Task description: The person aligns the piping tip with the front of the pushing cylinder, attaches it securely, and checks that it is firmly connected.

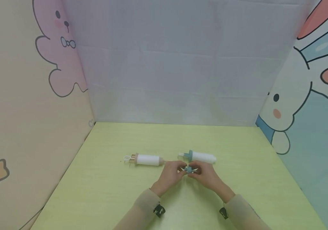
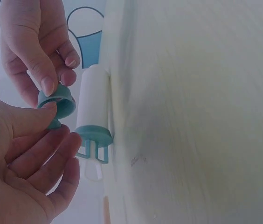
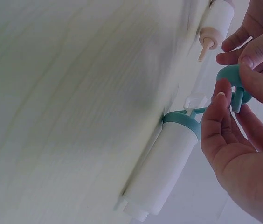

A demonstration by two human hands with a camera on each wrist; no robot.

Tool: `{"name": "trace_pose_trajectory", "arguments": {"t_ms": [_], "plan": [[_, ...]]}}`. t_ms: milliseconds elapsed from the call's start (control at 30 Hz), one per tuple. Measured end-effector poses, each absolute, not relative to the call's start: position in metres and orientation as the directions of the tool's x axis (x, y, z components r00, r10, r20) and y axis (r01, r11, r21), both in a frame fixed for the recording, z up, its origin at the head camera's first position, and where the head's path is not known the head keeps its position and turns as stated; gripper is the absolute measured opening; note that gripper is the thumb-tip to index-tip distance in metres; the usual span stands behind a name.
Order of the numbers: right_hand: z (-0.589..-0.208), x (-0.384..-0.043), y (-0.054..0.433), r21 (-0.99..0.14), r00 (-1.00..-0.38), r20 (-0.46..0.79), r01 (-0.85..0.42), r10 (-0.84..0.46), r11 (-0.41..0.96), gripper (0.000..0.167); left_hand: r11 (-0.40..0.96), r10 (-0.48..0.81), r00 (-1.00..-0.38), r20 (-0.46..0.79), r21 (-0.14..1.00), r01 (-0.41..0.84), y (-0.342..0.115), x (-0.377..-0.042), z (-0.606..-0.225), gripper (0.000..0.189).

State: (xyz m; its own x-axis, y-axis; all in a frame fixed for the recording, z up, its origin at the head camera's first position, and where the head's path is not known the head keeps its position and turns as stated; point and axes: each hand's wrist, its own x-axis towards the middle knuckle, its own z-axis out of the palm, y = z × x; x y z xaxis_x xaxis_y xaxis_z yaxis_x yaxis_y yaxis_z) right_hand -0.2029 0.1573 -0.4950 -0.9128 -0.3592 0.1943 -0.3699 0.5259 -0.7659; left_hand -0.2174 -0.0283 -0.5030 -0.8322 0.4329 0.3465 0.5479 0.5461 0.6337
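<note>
the teal cap (image 1: 189, 169) is held above the yellow-green table (image 1: 95, 185), between the two hands. the left hand (image 1: 170, 173) grips one side of the cap with a thumb-and-finger pinch; its remaining fingers are loosely bent. the right hand (image 1: 206, 175) grips the opposite side of the same cap, also between thumb and fingers. in the left wrist view, the hollow side and round rim of the cap are visible; in the right wrist view, a short stem projects from it. a white tube with a teal collar (image 1: 202, 157) lies on its side just beyond the right hand. its teal frame and pale handle point left, and its toothed end points right. a second white tube with peach ends (image 1: 148, 160) lies on its side near the left hand. its ring handle (image 1: 127, 158) is at the left end, and its thin peach stem points toward the left hand. both forearms wear light sleeves (image 1: 147, 200). a pale back wall (image 1: 175, 64) stands behind the table, and a rabbit picture (image 1: 282, 108) covers part of the right wall.
</note>
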Motion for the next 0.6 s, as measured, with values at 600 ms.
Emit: {"name": "trace_pose_trajectory", "arguments": {"t_ms": [600], "plan": [[-0.4942, -0.2037, 0.1587, -0.802, -0.926, 0.161, -0.324, -0.34, 0.502, 0.029, 0.484, 0.391, -0.857, 0.335, 0.717, 0.501, -0.0263, -0.2172, -0.5059, 0.015]]}}
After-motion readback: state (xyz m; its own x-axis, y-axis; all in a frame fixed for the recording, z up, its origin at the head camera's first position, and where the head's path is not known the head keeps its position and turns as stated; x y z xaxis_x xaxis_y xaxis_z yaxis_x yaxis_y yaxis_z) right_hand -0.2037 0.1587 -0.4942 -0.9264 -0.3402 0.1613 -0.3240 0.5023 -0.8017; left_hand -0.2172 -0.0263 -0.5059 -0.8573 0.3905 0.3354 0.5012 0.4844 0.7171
